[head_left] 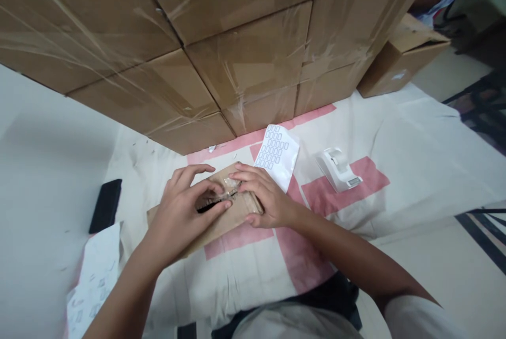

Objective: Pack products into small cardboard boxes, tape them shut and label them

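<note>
Left hand (182, 206) spread on cardboard box (225, 221), right hand (266, 197) clasping its end, probably clear tape (231, 183) between them, white dispenser (338, 171) to their right

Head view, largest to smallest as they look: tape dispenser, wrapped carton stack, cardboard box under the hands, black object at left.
1. Wrapped carton stack
2. Cardboard box, partly covered by hands
3. Tape dispenser and black object: too alike to rank
</note>
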A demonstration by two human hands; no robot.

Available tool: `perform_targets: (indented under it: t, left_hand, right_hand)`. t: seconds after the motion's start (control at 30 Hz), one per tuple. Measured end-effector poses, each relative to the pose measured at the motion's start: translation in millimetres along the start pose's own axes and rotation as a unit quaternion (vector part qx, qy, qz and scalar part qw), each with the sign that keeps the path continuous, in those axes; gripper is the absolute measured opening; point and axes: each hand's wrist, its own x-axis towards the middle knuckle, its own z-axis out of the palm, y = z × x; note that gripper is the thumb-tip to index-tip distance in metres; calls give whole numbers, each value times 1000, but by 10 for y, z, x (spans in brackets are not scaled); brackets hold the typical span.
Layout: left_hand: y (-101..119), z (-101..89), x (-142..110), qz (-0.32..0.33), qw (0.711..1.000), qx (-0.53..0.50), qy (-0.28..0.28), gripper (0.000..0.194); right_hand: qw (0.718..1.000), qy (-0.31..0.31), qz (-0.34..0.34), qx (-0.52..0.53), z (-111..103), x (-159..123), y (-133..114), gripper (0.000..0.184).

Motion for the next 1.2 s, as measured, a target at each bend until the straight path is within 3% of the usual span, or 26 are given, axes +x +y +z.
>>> perform_targets:
  t: [0.2,0.33,0.43,0.6,0.9,1.0,1.07,1.13,1.2]
  left_hand:
    - [40,-3,-14,1,999,40,15,26]
    - [39,-5,-10,-8,999,46,21,49]
    - [19,5,8,-37,999,8,-12,56]
    - [-8,51,46,-105,991,-73,-51,48]
    - [-45,29,124,-95,990,-89,-46,35]
    - [-30,-41,18,-84,995,-37,-34,47]
    - [2,-71,-114,-50,998,15,-43,71]
    - [39,-59,-251,-3,996,72,-59,95]
    - [56,-11,-346,21,990,125,-57,101]
  right_hand:
    - [1000,-1,6,4,-7,-1,-2,49]
    - [1000,0,-4,0,-1,0,-2,48]
    - [1000,4,0,-2,5,-1,-8,49]
    - [1000,-6,14,1,4,-7,-11,50]
    - [1000,1,9,28,-43,2,-48,59]
    - [996,27,77,31,-165,-5,-48,57]
    - [978,107,179,-19,-284,-13,14,46]
    - [929,208,288,-104,-407,-23,135,37]
    - [876,278,356,-171,-505,-38,287,36]
